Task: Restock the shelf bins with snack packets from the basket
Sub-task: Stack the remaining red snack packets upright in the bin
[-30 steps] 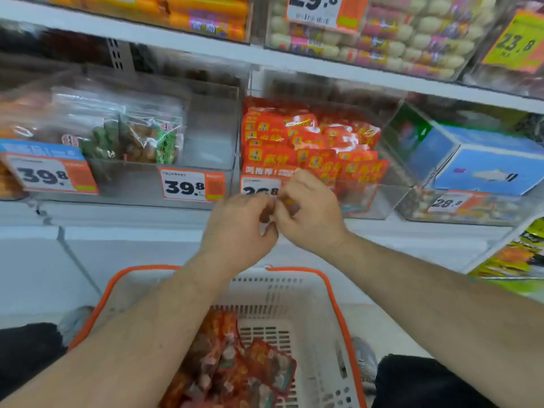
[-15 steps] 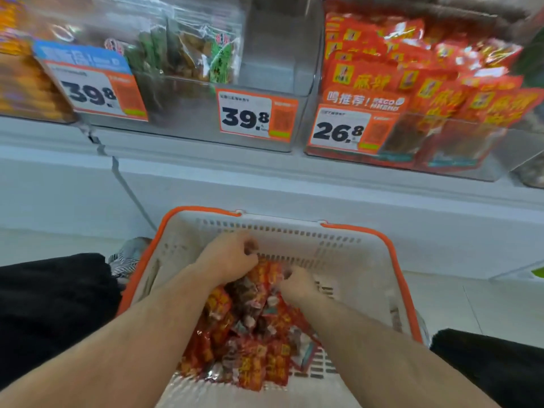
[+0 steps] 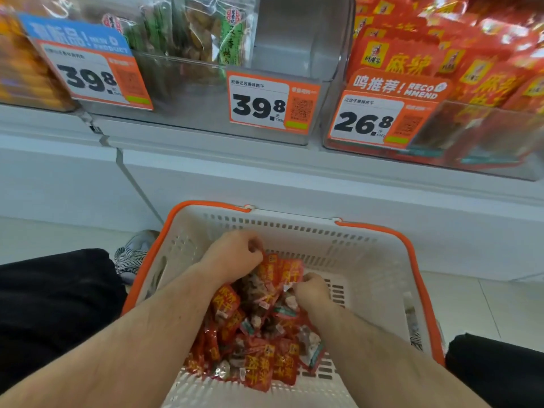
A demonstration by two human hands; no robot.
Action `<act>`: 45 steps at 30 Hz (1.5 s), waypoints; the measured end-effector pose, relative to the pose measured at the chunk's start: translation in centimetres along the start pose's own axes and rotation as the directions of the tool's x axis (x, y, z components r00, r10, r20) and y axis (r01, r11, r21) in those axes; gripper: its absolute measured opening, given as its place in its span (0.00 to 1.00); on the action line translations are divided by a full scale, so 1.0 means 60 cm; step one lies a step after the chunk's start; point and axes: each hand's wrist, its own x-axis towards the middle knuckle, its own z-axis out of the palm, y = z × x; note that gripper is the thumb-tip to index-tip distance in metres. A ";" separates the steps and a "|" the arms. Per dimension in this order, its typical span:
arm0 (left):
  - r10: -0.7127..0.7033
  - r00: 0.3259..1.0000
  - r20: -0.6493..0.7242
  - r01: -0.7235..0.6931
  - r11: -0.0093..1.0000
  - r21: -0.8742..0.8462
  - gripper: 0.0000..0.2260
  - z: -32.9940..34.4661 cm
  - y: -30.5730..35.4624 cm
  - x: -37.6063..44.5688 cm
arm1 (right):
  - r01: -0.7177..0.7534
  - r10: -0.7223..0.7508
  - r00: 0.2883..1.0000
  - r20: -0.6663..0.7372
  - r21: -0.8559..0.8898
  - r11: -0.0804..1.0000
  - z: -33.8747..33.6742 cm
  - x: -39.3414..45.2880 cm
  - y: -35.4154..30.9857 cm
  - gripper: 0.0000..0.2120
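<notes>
Both hands, left (image 3: 235, 256) and right (image 3: 312, 293), have fingers curled into the packets (image 3: 256, 328) heaped in the basket (image 3: 379, 260) below the shelf bin (image 3: 482, 134), and an overfull, loose handful of slippery packets could spill on the lift.

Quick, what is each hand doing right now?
Left hand: curled, gripping red snack packets in the basket.
Right hand: curled, pinching packets from the same pile.

White basket (image 3: 368, 260) with orange rim holds red packets (image 3: 259, 357) lettered in yellow.
</notes>
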 end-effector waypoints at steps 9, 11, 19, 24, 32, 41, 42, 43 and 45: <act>-0.049 0.998 0.042 0.055 0.987 -0.152 0.14 0.009 0.038 -0.007 | 0.249 -0.238 0.962 0.136 -0.076 0.965 -0.177 -0.102 -0.061 0.07; -0.042 0.994 0.104 0.066 0.969 -0.237 0.22 0.014 0.057 -0.015 | 0.313 -0.303 0.939 0.165 -0.035 0.949 -0.201 -0.125 -0.081 0.08; 0.183 0.983 0.018 -0.139 0.801 -0.582 0.07 -0.007 0.165 -0.059 | 0.406 -0.429 0.876 0.218 0.145 0.902 -0.301 -0.217 -0.162 0.06; 0.252 0.962 -0.101 -0.262 0.764 -0.590 0.07 -0.042 0.220 -0.070 | 0.594 -0.619 0.776 -0.122 -0.186 0.782 -0.378 -0.280 -0.203 0.11; 0.447 0.882 -0.153 -0.461 0.747 -0.479 0.10 -0.078 0.317 -0.072 | 0.638 -0.830 0.522 -0.198 -0.555 0.534 -0.459 -0.367 -0.235 0.20; 0.600 0.449 -0.662 -0.509 0.781 0.363 0.39 -0.164 0.422 -0.018 | 0.772 -0.766 -0.014 -0.642 -0.494 0.400 -0.543 -0.397 -0.243 0.09; 0.580 0.456 -0.676 -0.425 0.809 0.407 0.45 -0.172 0.424 -0.004 | 0.790 -0.737 -0.065 -0.672 -0.486 0.373 -0.555 -0.395 -0.242 0.09; 0.558 0.495 -0.666 -0.357 0.829 0.430 0.50 -0.177 0.425 0.007 | 0.801 -0.708 -0.083 -0.702 -0.470 0.371 -0.568 -0.389 -0.243 0.09; 0.505 0.595 -0.626 -0.268 0.858 0.438 0.56 -0.181 0.428 0.022 | 0.796 -0.648 -0.070 -0.759 -0.434 0.422 -0.595 -0.369 -0.247 0.12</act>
